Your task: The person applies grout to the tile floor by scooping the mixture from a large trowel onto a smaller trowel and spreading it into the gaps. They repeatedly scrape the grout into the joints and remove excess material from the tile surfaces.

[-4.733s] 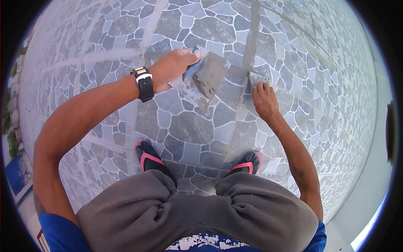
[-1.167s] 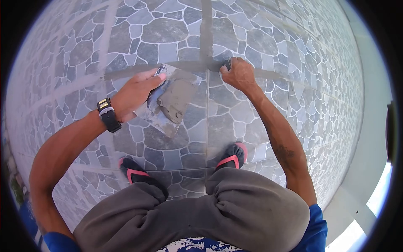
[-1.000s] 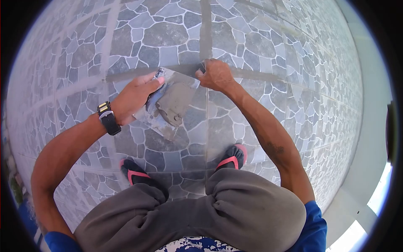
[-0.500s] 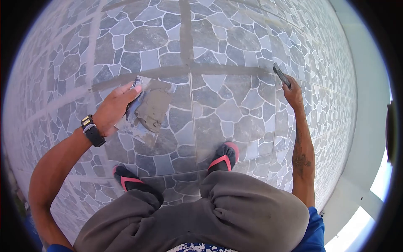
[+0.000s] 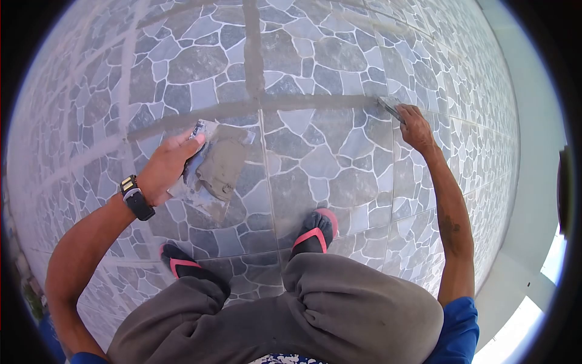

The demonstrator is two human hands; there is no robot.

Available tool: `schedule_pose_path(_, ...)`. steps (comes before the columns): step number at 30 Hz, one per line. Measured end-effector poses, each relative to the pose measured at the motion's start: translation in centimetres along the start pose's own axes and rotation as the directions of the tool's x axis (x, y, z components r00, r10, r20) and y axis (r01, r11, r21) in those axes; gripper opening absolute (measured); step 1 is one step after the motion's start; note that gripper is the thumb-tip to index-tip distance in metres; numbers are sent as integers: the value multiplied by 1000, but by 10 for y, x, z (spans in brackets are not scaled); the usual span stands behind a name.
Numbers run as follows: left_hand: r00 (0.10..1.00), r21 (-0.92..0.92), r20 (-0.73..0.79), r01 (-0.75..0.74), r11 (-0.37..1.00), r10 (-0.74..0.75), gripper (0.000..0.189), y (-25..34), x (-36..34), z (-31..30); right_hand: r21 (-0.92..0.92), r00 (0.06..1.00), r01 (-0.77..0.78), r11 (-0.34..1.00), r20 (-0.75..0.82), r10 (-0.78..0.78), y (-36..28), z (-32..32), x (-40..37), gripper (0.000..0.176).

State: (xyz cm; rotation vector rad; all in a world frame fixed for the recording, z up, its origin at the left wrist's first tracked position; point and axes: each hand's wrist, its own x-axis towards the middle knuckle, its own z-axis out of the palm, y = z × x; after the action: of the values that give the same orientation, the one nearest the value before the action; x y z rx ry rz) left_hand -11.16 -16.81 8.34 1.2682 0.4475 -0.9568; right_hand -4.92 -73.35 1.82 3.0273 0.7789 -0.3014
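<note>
My left hand (image 5: pixel 167 167) is closed on the edge of a flat, smeared board (image 5: pixel 203 203), held above the tiles. A lump of wet grey grout (image 5: pixel 222 164) lies on top of it. Out to the right, my right hand (image 5: pixel 417 128) grips a putty knife (image 5: pixel 388 105); its handle is mostly covered by the fingers. The blade is at the right end of a grey grout band (image 5: pixel 315 102) running along a tile joint. Another grout band (image 5: pixel 253 51) meets it and runs away from me.
Stone-patterned floor tiles (image 5: pixel 327 161) spread all around, with thin joints between them. My feet in flip-flops (image 5: pixel 315 230) rest on the tiles close to the board. A pale wall (image 5: pixel 515 121) rises along the right side.
My right hand has moved slightly left and down, and the putty knife's blade has turned onto the end of the grout band. My left hand keeps holding the board almost in place.
</note>
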Motion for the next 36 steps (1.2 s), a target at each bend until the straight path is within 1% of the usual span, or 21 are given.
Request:
schedule_pose_path(1,1000,-13,12,3,1000,-3,47,-1,2,1,-25,997,22,999,-72,-24,0,2,7,55)
schedule_pose_path(2,1000,-25,23,7,1000,-6,47,0,4,0,-35,993,-11,999,-117,7,-4,15,11,55)
schedule_pose_path(3,999,-32,32,8,999,-7,46,-2,5,1,-66,990,54,996,-129,-62,-2,39,9,56)
schedule_pose_path(5,999,-30,43,16,999,-15,45,-3,7,3,-109,992,-15,994,-126,1,-21,59,-2,56)
schedule_pose_path(8,1000,16,20,-14,1000,14,44,1,6,4,-74,996,13,997,90,-6,-20,25,-4,57)
schedule_pose_path(9,1000,36,18,-19,999,18,43,3,8,2,-85,999,2,996,44,1,-18,19,1,57)
schedule_pose_path(11,999,0,42,17,1000,-17,43,0,9,-2,-106,999,-15,994,-53,9,-16,16,2,59)
schedule_pose_path(12,998,-16,54,31,999,-30,43,-1,10,-3,-84,990,-138,987,-37,135,-25,23,4,60)
schedule_pose_path(13,998,-31,58,26,999,-25,43,-1,11,-2,-161,996,-94,982,-18,92,-30,39,1,61)
schedule_pose_path(15,997,-54,68,26,998,-22,43,-2,11,-1,-132,994,-64,989,-100,51,-32,46,-5,56)
schedule_pose_path(18,998,-67,64,1,998,3,44,0,9,1,21,992,-90,996,91,87,-17,0,1,47)
schedule_pose_path(19,998,-60,63,2,998,1,44,1,8,2,-2,960,-221,975,175,218,-21,-21,15,39)
schedule_pose_path(21,999,-51,53,4,999,-2,44,3,5,2,-48,889,-437,898,131,439,-21,-43,26,34)
schedule_pose_path(22,998,-56,62,3,998,0,44,1,6,-1,15,818,-554,832,195,541,-15,-39,32,34)
schedule_pose_path(24,997,-61,82,12,998,-7,44,-2,6,-8,112,628,-764,635,351,694,0,-32,47,35)
schedule_pose_path(27,999,-8,33,-1,1000,1,45,1,2,-13,20,830,-553,833,105,548,11,2,49,43)
schedule_pose_path(28,999,-30,46,12,999,-10,45,0,1,-15,5,830,-552,834,104,548,10,5,51,46)
schedule_pose_path(30,998,-80,61,33,996,-28,45,-3,0,-23,42,839,-543,839,72,540,-5,5,56,45)
schedule_pose_path(31,998,-71,57,27,997,-23,45,-4,0,-27,60,841,-540,839,55,538,-17,2,59,44)
schedule_pose_path(34,999,-43,48,12,999,-10,45,-8,0,-35,154,874,-485,861,70,481,-55,0,76,41)
schedule_pose_path(36,999,-27,37,8,1000,-7,45,-12,2,-41,75,890,-456,887,41,455,-88,12,94,39)
